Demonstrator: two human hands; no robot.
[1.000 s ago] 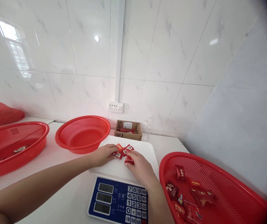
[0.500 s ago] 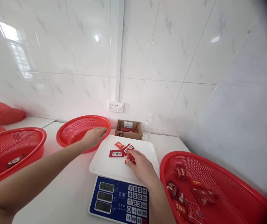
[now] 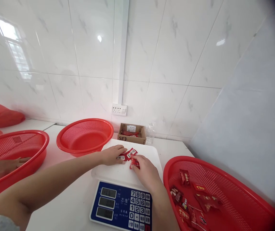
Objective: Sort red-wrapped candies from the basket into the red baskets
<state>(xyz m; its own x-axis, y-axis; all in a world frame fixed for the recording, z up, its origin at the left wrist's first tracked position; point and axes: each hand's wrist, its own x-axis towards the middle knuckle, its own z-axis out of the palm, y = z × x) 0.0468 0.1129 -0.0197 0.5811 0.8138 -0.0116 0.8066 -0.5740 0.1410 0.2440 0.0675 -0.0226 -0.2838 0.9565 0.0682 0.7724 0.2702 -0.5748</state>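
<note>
My left hand rests on the white weighing tray of an electronic scale, its fingers curled over a small red packet. My right hand lies on the same tray and pinches another red packet with its fingertips. A third red packet lies loose between the two hands. The scale's blue panel with displays and keypad faces me.
A round red basket stands behind the tray on the left. A large red basket holding several red packets is at the right. Another person's hand reaches into the red basket at the far left. A small cardboard box sits by the wall.
My left hand went from the tray to the round red basket's rim and has come back to the packets. Fewer packets lie on the tray. Another person's hand has entered the far left basket.
</note>
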